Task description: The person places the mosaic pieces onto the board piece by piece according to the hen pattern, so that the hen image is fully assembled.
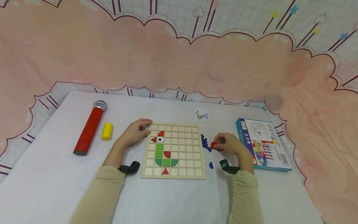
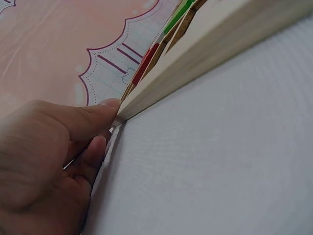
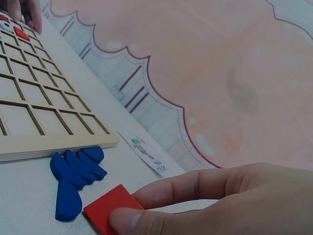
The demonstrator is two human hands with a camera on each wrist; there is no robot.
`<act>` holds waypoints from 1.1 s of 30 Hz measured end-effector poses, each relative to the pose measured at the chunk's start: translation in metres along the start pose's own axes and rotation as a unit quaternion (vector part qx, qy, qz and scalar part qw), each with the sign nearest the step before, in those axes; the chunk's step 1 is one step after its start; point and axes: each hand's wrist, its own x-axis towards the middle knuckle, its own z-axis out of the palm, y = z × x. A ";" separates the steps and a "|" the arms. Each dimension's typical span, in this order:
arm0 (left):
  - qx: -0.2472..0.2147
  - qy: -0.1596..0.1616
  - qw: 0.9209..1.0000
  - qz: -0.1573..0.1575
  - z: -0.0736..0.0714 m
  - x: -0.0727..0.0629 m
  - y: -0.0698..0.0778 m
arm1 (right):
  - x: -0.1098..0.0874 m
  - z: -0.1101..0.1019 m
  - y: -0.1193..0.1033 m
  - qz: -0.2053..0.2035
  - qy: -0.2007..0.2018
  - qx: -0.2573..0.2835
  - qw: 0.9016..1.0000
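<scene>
In the head view a wooden grid board (image 1: 185,178) lies flat, with red, green and eye-marked pieces set in its left cells in a bird-like figure. My left hand (image 1: 136,132) holds the board at its far left corner, thumb and fingertips at the edge. To the right of the board, my right hand (image 1: 230,143) pinches a red square block (image 3: 115,205) between thumb and index finger. Beside that block, several blue half-round pieces (image 3: 73,169) lie bunched along the board's edge. One separate blue piece (image 1: 211,165) rests closer to me.
A small picture card (image 1: 201,115) lies behind the board. At the right is a printed box (image 1: 267,143). A red microphone (image 1: 89,130) and a yellow cylinder (image 1: 107,131) are to the left, on the white table (image 1: 167,202). A patterned cloth (image 1: 167,62) hangs behind.
</scene>
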 end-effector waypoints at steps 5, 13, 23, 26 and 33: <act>-0.001 0.001 1.000 0.000 0.002 -0.001 0.000 | -0.001 -0.001 -0.003 0.008 0.023 0.001 1.000; 0.006 0.000 1.000 -0.002 0.001 -0.001 -0.001 | -0.001 0.000 -0.014 -0.011 0.039 0.010 0.999; 0.001 -0.001 1.000 0.000 0.001 -0.001 -0.001 | 0.006 0.022 -0.048 -0.077 0.068 0.015 0.995; 0.002 -0.001 1.000 -0.001 0.001 -0.001 -0.002 | 0.009 0.033 -0.060 -0.119 0.075 0.012 0.990; 0.001 -0.002 1.000 0.001 0.001 0.000 -0.003 | 0.014 0.061 -0.087 -0.180 0.035 0.020 0.983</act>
